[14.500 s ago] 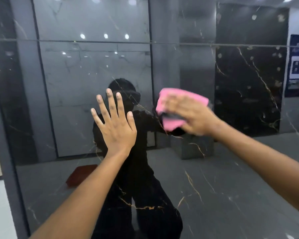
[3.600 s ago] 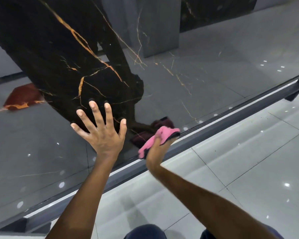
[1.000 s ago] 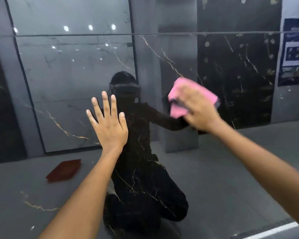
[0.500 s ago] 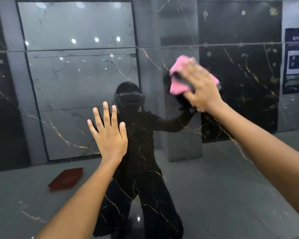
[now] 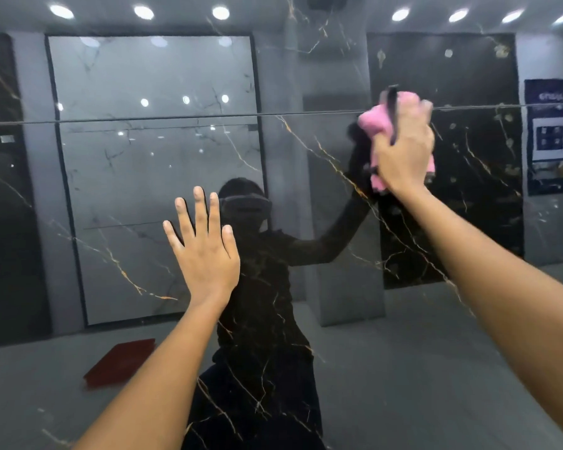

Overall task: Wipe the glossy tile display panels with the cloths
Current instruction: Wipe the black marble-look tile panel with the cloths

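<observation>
Left hand flat, fingers spread, on glossy dark panel. Right hand up high, gripping bunched pink cloth against panel at horizontal seam; contact probably, slightly blurred.

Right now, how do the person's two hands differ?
The left hand is bare, fingers straight and spread; the right hand grips a pink cloth. The left sits lower, the right higher, at the panel seam. Both are against the glossy panel.
</observation>
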Action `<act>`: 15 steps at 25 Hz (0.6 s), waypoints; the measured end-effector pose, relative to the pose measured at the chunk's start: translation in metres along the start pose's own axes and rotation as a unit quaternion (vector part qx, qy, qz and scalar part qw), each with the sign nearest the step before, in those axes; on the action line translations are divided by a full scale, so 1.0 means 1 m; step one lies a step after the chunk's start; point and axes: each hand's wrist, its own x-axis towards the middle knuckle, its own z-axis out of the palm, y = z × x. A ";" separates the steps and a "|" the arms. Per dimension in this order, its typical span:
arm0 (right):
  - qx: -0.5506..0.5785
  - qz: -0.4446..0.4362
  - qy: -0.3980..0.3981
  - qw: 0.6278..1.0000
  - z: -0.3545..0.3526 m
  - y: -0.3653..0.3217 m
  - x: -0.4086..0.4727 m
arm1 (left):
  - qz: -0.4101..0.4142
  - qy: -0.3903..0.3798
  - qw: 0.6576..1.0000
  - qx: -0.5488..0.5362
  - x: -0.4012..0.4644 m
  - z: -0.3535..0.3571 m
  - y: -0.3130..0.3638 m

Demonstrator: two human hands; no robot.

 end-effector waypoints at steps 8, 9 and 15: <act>-0.010 -0.458 -0.185 0.869 0.038 -0.089 -0.066 | 0.001 -0.004 1.000 -0.006 0.000 0.000 -0.002; -0.005 -0.432 -0.171 0.885 0.029 -0.069 -0.049 | 0.002 -0.007 1.000 -0.006 0.000 0.000 -0.002; -0.009 0.220 0.026 0.975 -0.002 -0.005 0.008 | -0.005 0.011 1.000 -0.011 -0.007 0.001 0.001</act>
